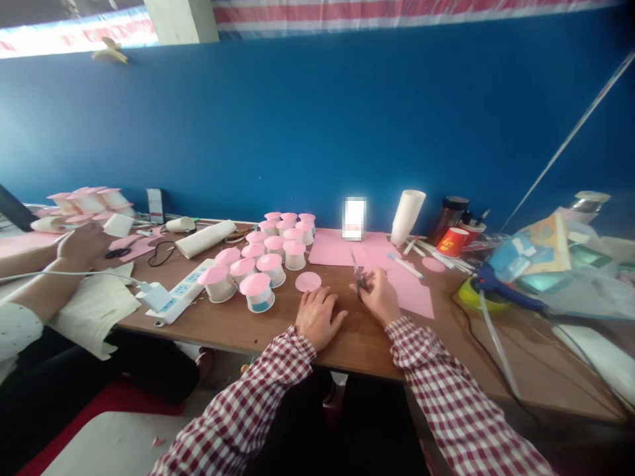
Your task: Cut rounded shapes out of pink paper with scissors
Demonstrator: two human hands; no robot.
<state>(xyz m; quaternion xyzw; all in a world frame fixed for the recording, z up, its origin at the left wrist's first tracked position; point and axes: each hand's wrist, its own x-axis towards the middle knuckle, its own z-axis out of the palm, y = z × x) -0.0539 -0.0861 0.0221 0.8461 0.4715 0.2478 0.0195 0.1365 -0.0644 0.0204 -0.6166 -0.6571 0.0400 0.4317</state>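
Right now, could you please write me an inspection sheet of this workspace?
Surface: brown wooden table, bare in front of the hands.
Job's things: scissors in the right hand; a cut pink paper circle just beyond the left hand; pink paper sheets behind.
Clutter: pink-topped cups in rows, a stack of white cups, a red cup, a blue glue gun, piled items at right.
Hands: left hand flat on the table, holding nothing; right hand, fingers closed on the scissors.
Cables: power strip with a plugged charger; a black cable.
Surroundings: blue wall; another person's hand at left.
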